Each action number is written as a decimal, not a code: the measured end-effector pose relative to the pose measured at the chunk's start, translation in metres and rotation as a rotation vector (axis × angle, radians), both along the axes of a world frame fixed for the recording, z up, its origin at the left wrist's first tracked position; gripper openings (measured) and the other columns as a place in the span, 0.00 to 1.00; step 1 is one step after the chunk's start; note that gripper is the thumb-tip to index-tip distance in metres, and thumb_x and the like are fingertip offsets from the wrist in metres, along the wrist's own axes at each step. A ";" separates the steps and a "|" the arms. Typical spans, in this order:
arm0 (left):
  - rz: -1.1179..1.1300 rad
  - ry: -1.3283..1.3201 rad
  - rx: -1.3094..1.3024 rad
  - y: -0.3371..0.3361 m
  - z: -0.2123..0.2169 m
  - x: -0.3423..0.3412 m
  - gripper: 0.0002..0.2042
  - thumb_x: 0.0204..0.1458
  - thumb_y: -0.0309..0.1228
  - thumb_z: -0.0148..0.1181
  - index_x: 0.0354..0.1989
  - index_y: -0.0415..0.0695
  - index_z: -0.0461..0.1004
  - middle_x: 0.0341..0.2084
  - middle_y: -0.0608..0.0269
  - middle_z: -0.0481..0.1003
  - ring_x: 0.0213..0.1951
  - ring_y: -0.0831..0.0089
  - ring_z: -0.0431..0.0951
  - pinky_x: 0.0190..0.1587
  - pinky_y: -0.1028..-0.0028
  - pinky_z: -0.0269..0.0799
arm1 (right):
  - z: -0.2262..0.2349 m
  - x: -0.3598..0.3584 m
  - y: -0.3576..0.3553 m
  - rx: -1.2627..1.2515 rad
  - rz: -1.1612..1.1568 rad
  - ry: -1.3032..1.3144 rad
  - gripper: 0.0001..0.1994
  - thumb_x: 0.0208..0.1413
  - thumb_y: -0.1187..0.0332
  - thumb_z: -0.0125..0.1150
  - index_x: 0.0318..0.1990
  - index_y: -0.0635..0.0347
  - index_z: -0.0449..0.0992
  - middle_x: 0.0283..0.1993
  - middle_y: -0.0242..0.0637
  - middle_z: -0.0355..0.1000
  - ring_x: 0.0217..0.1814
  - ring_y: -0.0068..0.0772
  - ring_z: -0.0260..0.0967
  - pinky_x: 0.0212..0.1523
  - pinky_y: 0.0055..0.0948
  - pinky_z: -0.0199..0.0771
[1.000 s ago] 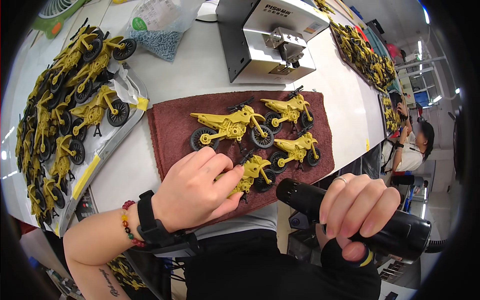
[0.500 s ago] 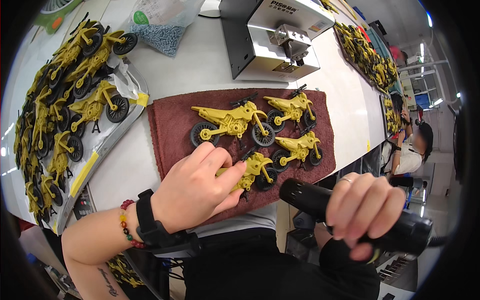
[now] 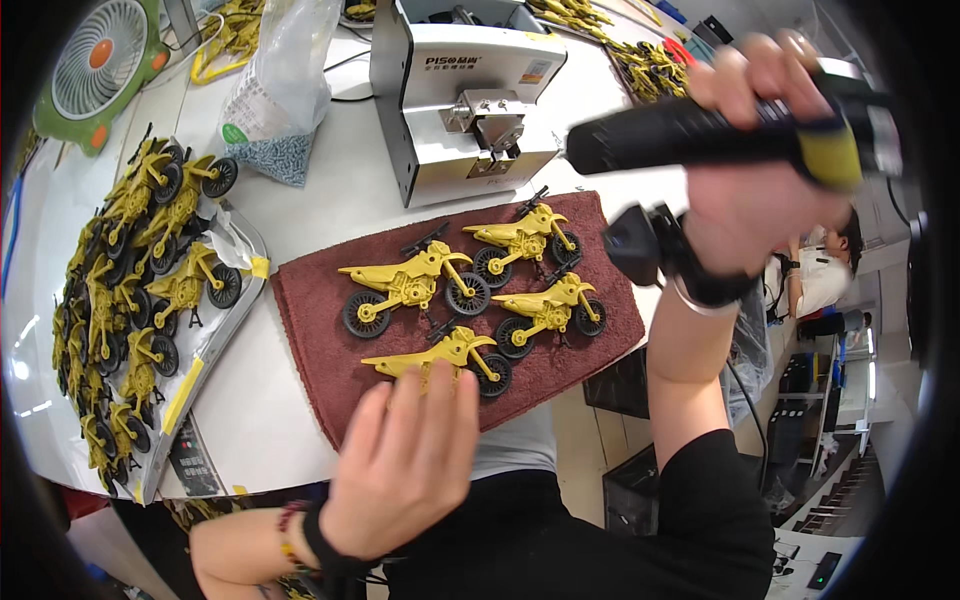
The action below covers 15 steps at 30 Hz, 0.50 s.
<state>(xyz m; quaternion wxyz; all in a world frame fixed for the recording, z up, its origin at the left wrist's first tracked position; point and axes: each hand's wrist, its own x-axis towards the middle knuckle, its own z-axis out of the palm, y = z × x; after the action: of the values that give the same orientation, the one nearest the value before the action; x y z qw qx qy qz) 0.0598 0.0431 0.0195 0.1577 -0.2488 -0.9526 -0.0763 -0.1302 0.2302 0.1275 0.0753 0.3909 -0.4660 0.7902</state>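
Observation:
Four-bike clutter aside, my left hand [image 3: 405, 465] hovers over or rests on the rear of the nearest toy motorcycle [image 3: 440, 352], fingers stretched out and covering its back wheel. Whether they touch it I cannot tell. My right hand [image 3: 760, 210] is raised at the right, slightly blurred, wrapped round a black electric screwdriver [image 3: 650, 137] whose front end points left toward the silver screw feeder [image 3: 465, 110]. Several yellow toy motorcycles with black wheels, one of them a larger-looking motorcycle [image 3: 410, 285], lie on their sides on a brown towel [image 3: 610, 300].
At the left, a tray [image 3: 215, 350] holds a heap of yellow toy motorcycles. Behind it stand a bag of grey screws [image 3: 270, 155] and a green fan [image 3: 100, 70]. More yellow toys [image 3: 650, 70] lie at the far right. A person [image 3: 815, 275] sits beyond the table's right side.
My right hand has lifted the screwdriver up and away from the towel toward the screw feeder. My left hand has drawn back, and its bent fingers have straightened. The view has shifted.

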 end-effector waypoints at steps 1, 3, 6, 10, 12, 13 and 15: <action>-0.027 -0.028 -0.014 0.008 -0.012 0.002 0.27 0.39 0.41 0.62 0.48 0.38 0.70 0.48 0.49 0.68 0.51 0.55 0.68 0.51 0.59 0.64 | -0.006 -0.013 -0.008 0.028 -0.013 0.010 0.10 0.45 0.70 0.52 0.37 0.60 0.66 0.27 0.29 0.57 0.25 0.24 0.56 0.32 0.29 0.54; 0.017 -0.135 0.002 0.020 -0.024 0.006 0.35 0.36 0.46 0.64 0.54 0.39 0.66 0.54 0.44 0.63 0.58 0.51 0.62 0.57 0.57 0.58 | -0.008 -0.015 -0.052 -0.144 -0.156 -0.097 0.11 0.46 0.70 0.54 0.36 0.65 0.66 0.19 0.35 0.64 0.16 0.29 0.63 0.21 0.27 0.66; 0.119 -0.208 0.077 0.034 -0.038 0.011 0.40 0.34 0.46 0.65 0.58 0.40 0.61 0.58 0.41 0.58 0.62 0.50 0.56 0.60 0.56 0.53 | -0.021 -0.040 -0.051 0.001 -0.238 0.000 0.09 0.46 0.72 0.55 0.35 0.64 0.68 0.18 0.35 0.64 0.16 0.29 0.64 0.20 0.25 0.65; 0.218 -0.213 0.098 0.044 -0.054 0.014 0.41 0.34 0.45 0.65 0.59 0.39 0.59 0.59 0.40 0.57 0.62 0.49 0.56 0.60 0.57 0.53 | -0.026 -0.044 -0.049 0.045 -0.235 0.032 0.08 0.45 0.73 0.56 0.34 0.64 0.69 0.18 0.35 0.65 0.16 0.29 0.64 0.19 0.25 0.65; 0.258 -0.143 -0.038 0.046 -0.064 0.015 0.41 0.35 0.44 0.64 0.59 0.37 0.58 0.58 0.42 0.57 0.62 0.51 0.57 0.61 0.59 0.53 | -0.028 -0.044 -0.052 0.030 -0.232 0.024 0.08 0.45 0.73 0.57 0.34 0.65 0.69 0.18 0.35 0.65 0.16 0.29 0.64 0.19 0.25 0.65; 0.256 -0.143 -0.036 0.047 -0.067 0.015 0.41 0.35 0.44 0.64 0.59 0.37 0.58 0.58 0.42 0.57 0.62 0.51 0.57 0.61 0.59 0.53 | -0.028 -0.044 -0.053 0.015 -0.233 0.020 0.08 0.45 0.74 0.57 0.34 0.65 0.69 0.19 0.35 0.65 0.15 0.29 0.64 0.19 0.25 0.65; 0.292 -0.054 -0.151 0.049 -0.070 0.015 0.35 0.41 0.40 0.60 0.60 0.43 0.60 0.58 0.44 0.59 0.60 0.54 0.61 0.60 0.62 0.56 | -0.031 -0.044 -0.055 0.005 -0.221 -0.009 0.08 0.45 0.74 0.57 0.34 0.65 0.69 0.19 0.36 0.65 0.15 0.29 0.64 0.19 0.25 0.66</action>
<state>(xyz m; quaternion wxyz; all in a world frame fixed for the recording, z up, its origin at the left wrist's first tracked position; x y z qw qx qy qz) 0.0747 0.0918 -0.0508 0.1225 -0.1166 -0.9855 0.0127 -0.1744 0.1754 0.0963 0.1591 0.3338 -0.5085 0.7776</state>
